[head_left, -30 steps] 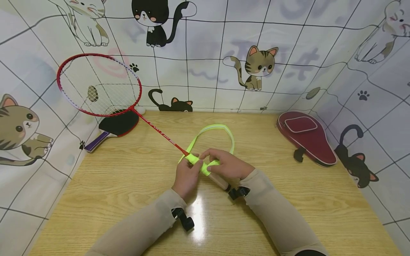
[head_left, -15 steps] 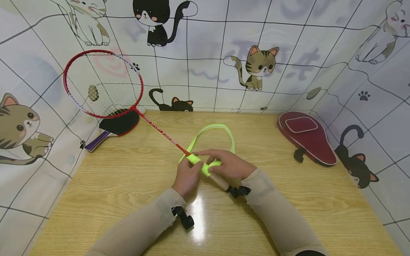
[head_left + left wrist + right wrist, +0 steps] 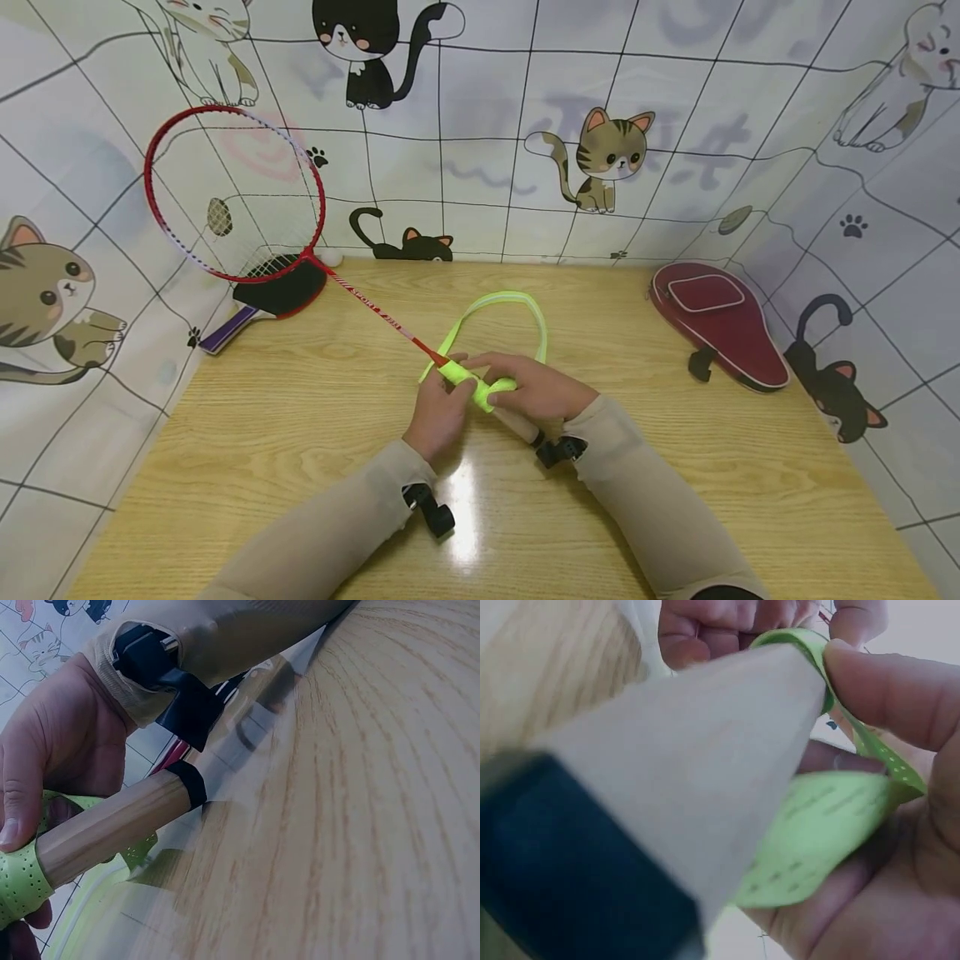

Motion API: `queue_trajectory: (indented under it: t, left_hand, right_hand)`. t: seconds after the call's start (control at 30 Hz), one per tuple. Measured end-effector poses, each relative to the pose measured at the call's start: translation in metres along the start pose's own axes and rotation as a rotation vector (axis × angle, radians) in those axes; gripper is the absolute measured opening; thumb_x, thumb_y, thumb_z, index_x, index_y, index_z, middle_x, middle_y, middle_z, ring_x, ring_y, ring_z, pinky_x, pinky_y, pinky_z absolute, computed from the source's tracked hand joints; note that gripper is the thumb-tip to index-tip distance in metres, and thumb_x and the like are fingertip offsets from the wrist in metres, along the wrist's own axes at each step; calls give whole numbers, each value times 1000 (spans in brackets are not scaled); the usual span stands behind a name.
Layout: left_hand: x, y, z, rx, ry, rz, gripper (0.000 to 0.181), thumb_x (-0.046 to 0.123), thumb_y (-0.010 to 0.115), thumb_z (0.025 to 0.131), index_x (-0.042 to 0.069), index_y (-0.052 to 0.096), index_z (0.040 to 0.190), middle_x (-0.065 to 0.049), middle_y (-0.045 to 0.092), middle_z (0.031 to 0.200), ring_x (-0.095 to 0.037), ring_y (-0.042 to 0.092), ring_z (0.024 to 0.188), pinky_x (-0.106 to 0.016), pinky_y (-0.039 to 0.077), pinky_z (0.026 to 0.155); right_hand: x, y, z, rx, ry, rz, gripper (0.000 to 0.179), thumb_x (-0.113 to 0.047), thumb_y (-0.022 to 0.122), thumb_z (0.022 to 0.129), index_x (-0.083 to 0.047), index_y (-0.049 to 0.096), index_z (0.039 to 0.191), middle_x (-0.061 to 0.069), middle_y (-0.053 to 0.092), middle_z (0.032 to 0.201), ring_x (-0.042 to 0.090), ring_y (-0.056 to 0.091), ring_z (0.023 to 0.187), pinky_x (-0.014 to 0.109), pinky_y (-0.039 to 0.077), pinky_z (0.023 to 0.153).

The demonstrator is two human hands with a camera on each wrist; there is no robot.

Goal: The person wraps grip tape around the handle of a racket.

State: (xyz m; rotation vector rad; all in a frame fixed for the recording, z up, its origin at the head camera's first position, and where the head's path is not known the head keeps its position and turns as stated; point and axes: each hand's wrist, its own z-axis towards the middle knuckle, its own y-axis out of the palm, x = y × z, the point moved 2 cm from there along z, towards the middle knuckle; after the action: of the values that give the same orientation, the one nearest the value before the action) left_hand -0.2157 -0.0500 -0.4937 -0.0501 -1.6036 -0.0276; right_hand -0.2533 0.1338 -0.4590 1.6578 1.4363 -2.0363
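A red badminton racket (image 3: 367, 302) slants from the far left toward the hands, its head raised. Neon-yellow perforated grip tape (image 3: 459, 377) covers the upper part of its handle. The lower wooden part (image 3: 112, 825) is bare, with a dark band at its end. My left hand (image 3: 441, 417) holds the handle at the wrapped part, thumb on top. Beside it, my right hand (image 3: 543, 387) pinches the tape with thumb and fingers where it leaves the handle; a strip of tape (image 3: 825, 832) hangs across that palm. The tape's loose length loops over the table behind the hands.
A table tennis bat (image 3: 281, 287) with a purple handle lies at the back left, partly behind the racket strings. A small white ball (image 3: 332, 257) is beside it. At the right lies a dark red bat case (image 3: 720, 321). Cat-patterned cloth (image 3: 480, 167) backs the wooden table (image 3: 315, 400).
The racket has turned about its shaft, so its head looks rounder and its top edge sits higher. Both hands stay in nearly the same place, with the right fingers shifting slightly.
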Motion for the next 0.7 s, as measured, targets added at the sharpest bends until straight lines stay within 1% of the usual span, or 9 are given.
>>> queue_trajectory:
  t: [0.07, 0.17, 0.27, 0.37, 0.53, 0.6, 0.7]
  left_hand:
    - [0, 0, 0, -14, 4, -8, 54, 10, 60, 97, -3, 49, 148, -18, 57, 143, -29, 55, 134, -43, 43, 112]
    - [1, 0, 0, -28, 14, -14, 56, 11, 59, 98, -3, 46, 150, -18, 56, 145, -29, 54, 137, -45, 42, 114]
    - [1, 0, 1, -17, 23, -4, 57, 12, 59, 99, -4, 46, 151, -18, 55, 147, -28, 55, 136, -44, 42, 114]
    - [2, 0, -1, 19, 6, -34, 54, 13, 62, 99, -4, 49, 149, -18, 56, 148, -27, 55, 136, -43, 44, 114]
    - [3, 2, -5, 94, -19, -121, 38, 13, 67, 99, -1, 60, 134, -16, 63, 140, -25, 60, 129, -36, 50, 107]
    - [2, 4, -6, 111, -32, -167, 34, 13, 68, 100, 1, 61, 130, -17, 66, 134, -24, 63, 123, -34, 52, 103]
    - [0, 6, -7, 128, -38, -188, 35, 15, 69, 100, 1, 60, 131, -18, 67, 132, -24, 66, 119, -33, 53, 100]
  right_hand:
    - [1, 1, 0, -7, 5, 21, 61, -12, 67, 103, -34, 47, 156, 0, 68, 121, 18, 64, 114, 45, 51, 99]
    - [2, 2, 1, -9, 6, 60, 60, -12, 66, 103, -34, 46, 155, 0, 67, 118, 19, 63, 112, 45, 50, 99]
    - [3, 2, 2, -2, -10, 83, 60, -9, 65, 102, -33, 47, 155, 1, 67, 116, 20, 62, 112, 45, 49, 99]
    - [3, 2, 2, 9, -15, 86, 59, -8, 64, 103, -32, 48, 155, 1, 66, 118, 21, 61, 113, 44, 50, 97]
    - [2, 2, 2, 27, 5, 82, 59, -10, 63, 104, -37, 47, 154, 0, 63, 124, 21, 60, 115, 44, 52, 94]
    - [3, 2, 2, 34, 17, 85, 59, -11, 63, 104, -39, 47, 154, -1, 62, 126, 21, 59, 117, 44, 51, 95]
    - [4, 2, 3, 50, 19, 94, 59, -10, 63, 104, -38, 47, 154, -1, 61, 131, 21, 58, 119, 45, 50, 95]
